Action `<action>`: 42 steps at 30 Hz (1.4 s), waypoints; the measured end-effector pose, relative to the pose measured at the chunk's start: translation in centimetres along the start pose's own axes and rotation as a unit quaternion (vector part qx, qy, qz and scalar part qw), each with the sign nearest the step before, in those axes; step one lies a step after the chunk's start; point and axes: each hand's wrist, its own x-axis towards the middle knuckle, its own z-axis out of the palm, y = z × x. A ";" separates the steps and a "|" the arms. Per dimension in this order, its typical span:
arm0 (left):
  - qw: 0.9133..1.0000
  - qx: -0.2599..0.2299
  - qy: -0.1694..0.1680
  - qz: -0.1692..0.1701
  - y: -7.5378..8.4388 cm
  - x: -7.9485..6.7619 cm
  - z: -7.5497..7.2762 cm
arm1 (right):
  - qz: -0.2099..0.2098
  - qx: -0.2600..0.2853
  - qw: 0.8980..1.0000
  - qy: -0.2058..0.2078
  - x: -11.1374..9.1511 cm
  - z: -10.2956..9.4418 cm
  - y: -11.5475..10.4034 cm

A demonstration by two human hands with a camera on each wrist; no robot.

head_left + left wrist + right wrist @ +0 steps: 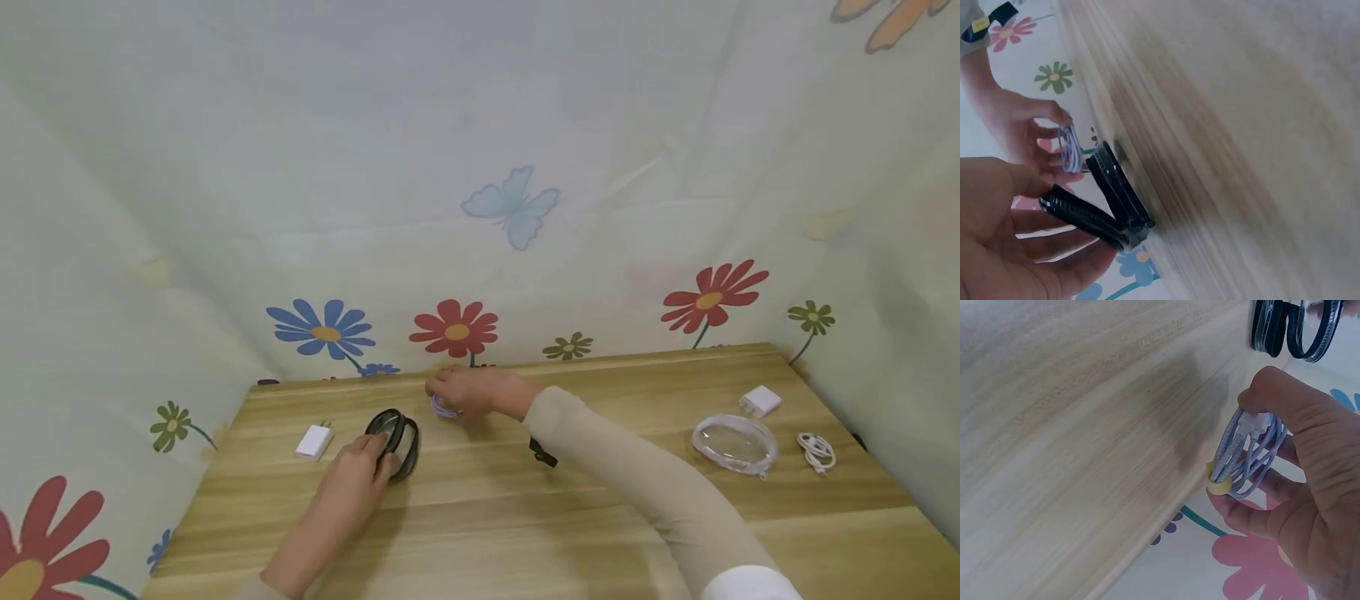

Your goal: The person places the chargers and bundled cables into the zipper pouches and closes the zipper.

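Note:
My left hand (354, 479) grips one half of a small oval zip case (413, 454) with a black rim and clear faces. The case stands unzipped, its two halves spread in a V in the left wrist view. Farther back, near the table's rear edge, my right hand (480, 393) pinches a coiled lavender charging cable (1235, 453) between thumb and fingers. A yellow tie (1217, 481) wraps the coil, and a pale plug end shows at its top. The cable is apart from the case, to its right and behind it.
On the wood-grain table (480, 533), a white charger plug (313, 442) lies left of the case. At the right are another white charger plug (762, 401), a clear oval case (699, 435) and a coiled white cable (816, 452). A flower-printed backdrop (375, 250) borders the table.

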 end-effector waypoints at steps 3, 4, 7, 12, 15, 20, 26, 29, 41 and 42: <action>1.000 0.004 -0.005 0.017 -0.4 0.4 0.1 | -0.008 0.001 1.000 0.014 -0.4 0.0 -0.1; 1.000 0.007 -0.010 0.025 -0.5 0.6 0.1 | -0.007 0.002 1.000 0.016 -0.6 0.0 0.0; 0.998 0.019 -0.030 0.044 -0.6 1.4 0.1 | 0.001 0.005 1.000 0.022 -1.2 -0.1 0.2; 0.997 0.035 -0.054 0.050 -0.8 2.2 -0.1 | -0.002 0.004 1.000 0.028 -2.1 -0.5 0.3; 0.996 0.041 -0.053 0.056 -1.0 2.4 0.0 | -0.004 0.006 0.999 0.035 -2.2 -0.8 0.3; 0.996 0.015 -0.071 0.047 -1.3 2.6 0.3 | 0.007 0.022 0.999 0.030 -2.3 -0.9 -0.1; 0.993 -0.005 -0.112 0.027 -1.4 2.7 0.3 | 0.008 0.022 0.999 0.030 -2.3 -0.6 -0.8; 0.992 -0.015 -0.120 0.029 -1.5 2.8 0.0 | 0.000 0.016 0.999 0.033 -2.1 -0.4 -1.0; 0.991 -0.014 -0.129 0.033 -1.2 2.7 -0.4 | 0.001 0.039 0.999 0.012 -1.1 -0.3 -2.8; 0.991 -0.012 -0.130 0.032 -1.2 2.7 -0.3 | 0.001 0.042 0.999 0.013 -1.0 -0.3 -2.9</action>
